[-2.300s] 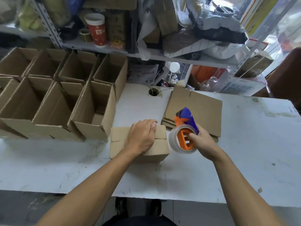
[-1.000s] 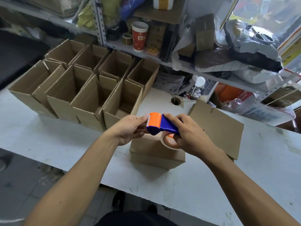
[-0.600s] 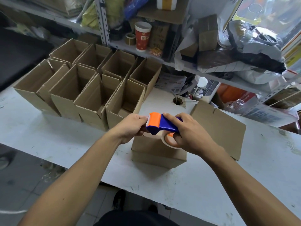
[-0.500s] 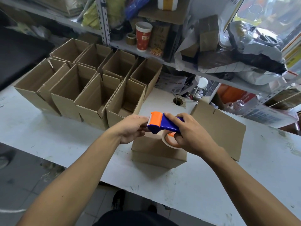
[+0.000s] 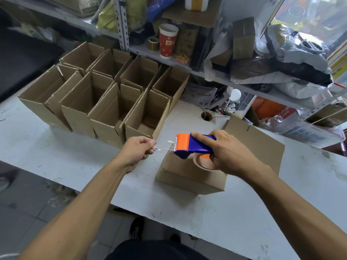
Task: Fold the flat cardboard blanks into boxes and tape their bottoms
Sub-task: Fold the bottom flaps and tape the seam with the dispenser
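Brown cardboard fills the left of the white worktop (image 5: pixel 56 147): seven open boxes (image 5: pixel 105 102) stand upright in two rows, four at the back and three at the front, packed side against side, well left of the upturned box (image 5: pixel 187 177) that sits at the middle. The front row's right-hand box has its near corner just beside the left hand.

The left hand (image 5: pixel 137 152), left of the upturned box, has its fingers curled and pinches the free end of a clear strip of tape (image 5: pixel 166 147), which stretches across to the tape gun. The one tape gun (image 5: pixel 193 147), blue with an orange front, hangs over the upturned box's top, its roll of tape (image 5: pixel 201 163) just above or touching the cardboard; which one cannot be told. The right hand (image 5: pixel 229 152) is wrapped round the gun's handle, forefinger laid along the top.

Behind and to the right of the upturned box lies a stack of flat blanks (image 5: pixel 262 145), their number not countable from here. Behind the box, a round hole (image 5: pixel 206 116) is cut in the worktop. On the shelf (image 5: pixel 150 53) beyond the boxes stands one red-and-white paper cup (image 5: pixel 167 41), with a small brown roll (image 5: pixel 152 44) just left of it.
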